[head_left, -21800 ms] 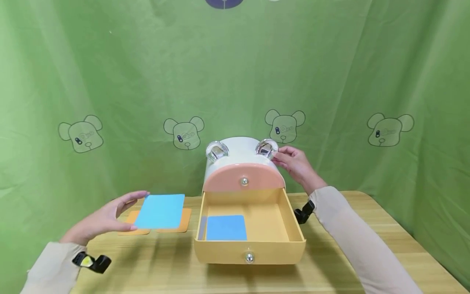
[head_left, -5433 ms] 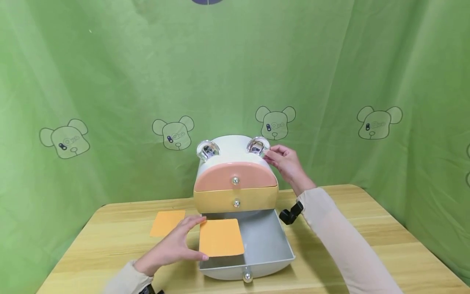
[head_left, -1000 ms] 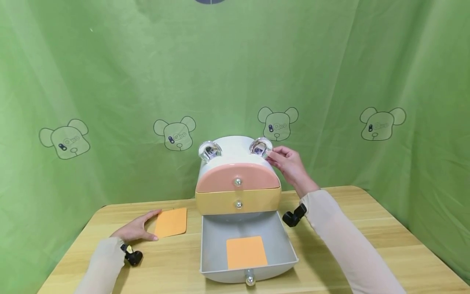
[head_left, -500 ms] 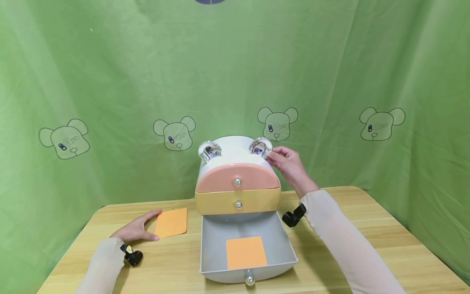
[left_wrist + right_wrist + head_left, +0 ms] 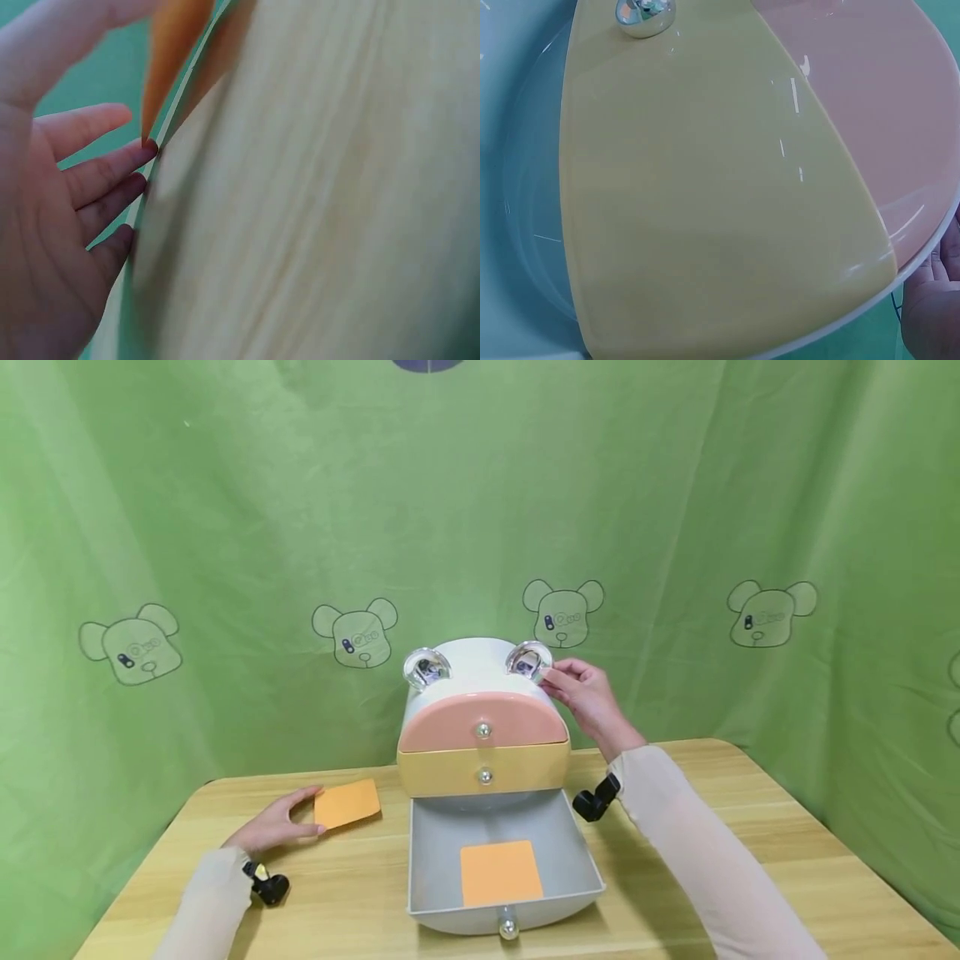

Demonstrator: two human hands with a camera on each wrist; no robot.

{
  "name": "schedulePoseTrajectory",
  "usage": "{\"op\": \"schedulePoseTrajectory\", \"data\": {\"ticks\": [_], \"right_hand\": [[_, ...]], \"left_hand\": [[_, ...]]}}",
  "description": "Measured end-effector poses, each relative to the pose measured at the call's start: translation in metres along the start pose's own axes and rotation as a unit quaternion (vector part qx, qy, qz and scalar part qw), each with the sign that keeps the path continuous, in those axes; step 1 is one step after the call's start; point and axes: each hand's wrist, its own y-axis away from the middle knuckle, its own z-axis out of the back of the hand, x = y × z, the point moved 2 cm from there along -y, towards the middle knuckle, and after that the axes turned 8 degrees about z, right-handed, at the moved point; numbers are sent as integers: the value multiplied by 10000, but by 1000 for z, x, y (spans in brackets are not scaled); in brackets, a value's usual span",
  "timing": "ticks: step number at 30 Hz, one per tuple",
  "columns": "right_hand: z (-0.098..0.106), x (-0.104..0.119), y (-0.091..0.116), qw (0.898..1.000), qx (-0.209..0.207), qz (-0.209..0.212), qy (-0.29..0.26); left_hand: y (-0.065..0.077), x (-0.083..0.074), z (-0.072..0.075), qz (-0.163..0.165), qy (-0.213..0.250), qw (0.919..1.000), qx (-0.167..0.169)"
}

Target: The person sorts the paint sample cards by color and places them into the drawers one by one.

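At the table's left, my left hand pinches an orange square card between thumb and fingers. The card is tilted, with its near side raised off the wood. In the left wrist view the card appears edge-on by the fingertips. My right hand holds the right silver ear of a white mini drawer cabinet. The cabinet's grey bottom drawer is pulled out, and a second orange card lies flat in it. The right wrist view shows only part of that hand.
Above the grey drawer, the yellow drawer and pink drawer are closed, each with a silver knob. A green curtain hangs behind the wooden table. The left silver ear stands on the cabinet.
Half a second ago the left card lay flat; its near side is now lifted. Earlier, an orange card went into the grey drawer, and the yellow drawer holding a blue card was closed.
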Motion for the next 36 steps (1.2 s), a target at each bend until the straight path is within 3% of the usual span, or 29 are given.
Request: {"op": "schedulePoseTrajectory", "data": {"ticks": [9,13,19,29,36], "right_hand": [[0,0,0,9998,-51,-117,156],[0,-1,0,9995,-80,-214,200],[1,-2,0,9997,-104,-220,93],[4,-2,0,9994,-152,-288,122],[2,-1,0,9997,-107,-222,-15]], "left_hand": [[22,-23,12,-81,-235,9993,-288],[36,-45,21,-117,-399,9983,-409],[53,-80,26,-425,-404,9977,-348],[68,-153,0,-1271,-735,9886,-319],[75,-182,-23,-1631,-920,9816,-388]]}}
